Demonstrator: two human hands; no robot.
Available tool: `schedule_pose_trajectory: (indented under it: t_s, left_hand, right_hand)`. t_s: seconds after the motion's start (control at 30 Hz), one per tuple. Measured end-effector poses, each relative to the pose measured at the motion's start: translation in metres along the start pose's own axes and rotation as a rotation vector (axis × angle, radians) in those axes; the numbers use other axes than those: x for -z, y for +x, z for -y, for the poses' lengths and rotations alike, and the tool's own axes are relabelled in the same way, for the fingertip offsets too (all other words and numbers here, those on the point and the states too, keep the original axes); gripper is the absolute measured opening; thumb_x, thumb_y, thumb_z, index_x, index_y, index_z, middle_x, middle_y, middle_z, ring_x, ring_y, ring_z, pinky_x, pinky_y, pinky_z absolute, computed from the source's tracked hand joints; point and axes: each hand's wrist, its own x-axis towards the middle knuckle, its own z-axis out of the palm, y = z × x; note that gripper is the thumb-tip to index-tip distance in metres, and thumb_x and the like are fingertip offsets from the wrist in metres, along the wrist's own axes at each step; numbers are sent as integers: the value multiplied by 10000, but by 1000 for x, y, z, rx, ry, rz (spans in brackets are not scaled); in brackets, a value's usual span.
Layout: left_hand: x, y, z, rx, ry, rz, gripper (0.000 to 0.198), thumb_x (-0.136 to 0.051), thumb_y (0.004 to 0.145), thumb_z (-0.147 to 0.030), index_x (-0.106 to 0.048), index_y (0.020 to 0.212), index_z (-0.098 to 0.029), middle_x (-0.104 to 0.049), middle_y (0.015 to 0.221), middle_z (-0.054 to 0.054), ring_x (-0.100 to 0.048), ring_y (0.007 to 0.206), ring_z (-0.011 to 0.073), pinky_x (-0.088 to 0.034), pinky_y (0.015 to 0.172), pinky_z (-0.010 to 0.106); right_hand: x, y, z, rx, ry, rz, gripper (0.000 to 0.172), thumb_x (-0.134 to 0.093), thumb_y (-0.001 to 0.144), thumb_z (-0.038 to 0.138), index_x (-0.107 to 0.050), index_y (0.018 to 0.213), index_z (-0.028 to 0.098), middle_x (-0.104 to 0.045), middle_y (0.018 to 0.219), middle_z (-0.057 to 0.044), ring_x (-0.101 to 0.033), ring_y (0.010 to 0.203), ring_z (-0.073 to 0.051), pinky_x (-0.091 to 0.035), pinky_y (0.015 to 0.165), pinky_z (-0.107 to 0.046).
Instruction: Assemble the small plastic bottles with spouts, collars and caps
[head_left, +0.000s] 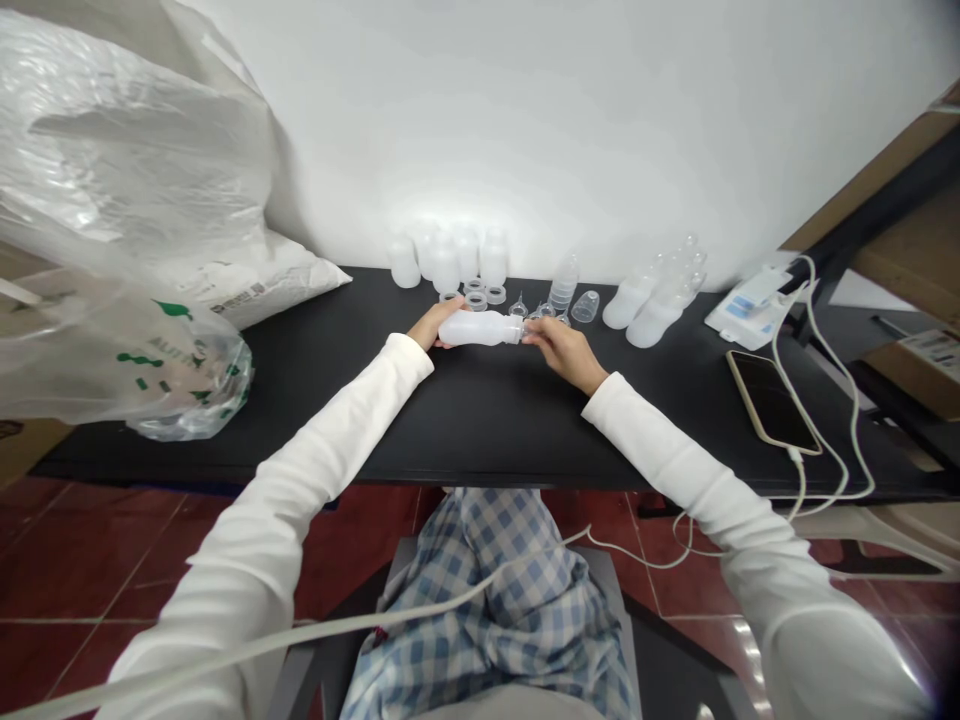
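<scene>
A frosted baby bottle [480,328] lies sideways above the black table, held between both hands. My left hand [430,324] is wrapped round its base end. At the neck end, the fingers of my right hand [564,348] close on the clear nipple at the bottle's collar, which they partly cover. Just behind the bottle lie several collar rings [475,299] and clear nipples [518,306]. A stack of clear caps [564,280] stands behind my right hand, with one loose cap [585,306] beside it.
Several bottles without tops [445,262] stand by the wall. Bottles with caps [654,316] lie at the right. Further right are a power strip [752,305], a phone [772,400] and white cables [855,420]. Plastic bags [135,150] crowd the left. A cable crosses my lap.
</scene>
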Motion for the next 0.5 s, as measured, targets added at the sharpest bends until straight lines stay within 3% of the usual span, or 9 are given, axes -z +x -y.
schedule_pose_trajectory:
  t_s: [0.17, 0.33, 0.5]
  left_hand:
    - [0, -1, -5, 70, 51, 49, 559, -509, 885, -693, -587, 725, -163, -420, 365, -14, -352, 291, 88, -166, 338, 235]
    - [0, 0, -4, 42, 64, 82, 615, -422, 885, -731, -577, 699, -166, -437, 337, -1, -313, 261, 80, -135, 317, 229]
    - [1, -2, -5, 43, 51, 62, 604, -415, 888, -712, -611, 771, -153, -465, 347, 7, -335, 268, 88, -155, 308, 220]
  right_hand:
    - [9, 4, 3, 148, -85, 27, 308, -364, 1044, 180, -667, 1015, 223, -739, 1214, -90, -713, 1105, -190, -586, 882, -308]
    - [8, 4, 2, 66, -66, 4, 209, -474, 1036, 282, -673, 1026, 217, -764, 1138, -95, -741, 1021, -199, -601, 846, -315]
    - [6, 3, 0, -15, 8, 9, 219, -525, 1020, 352, -689, 1111, 237, -765, 1138, -72, -740, 1042, -207, -599, 904, -336]
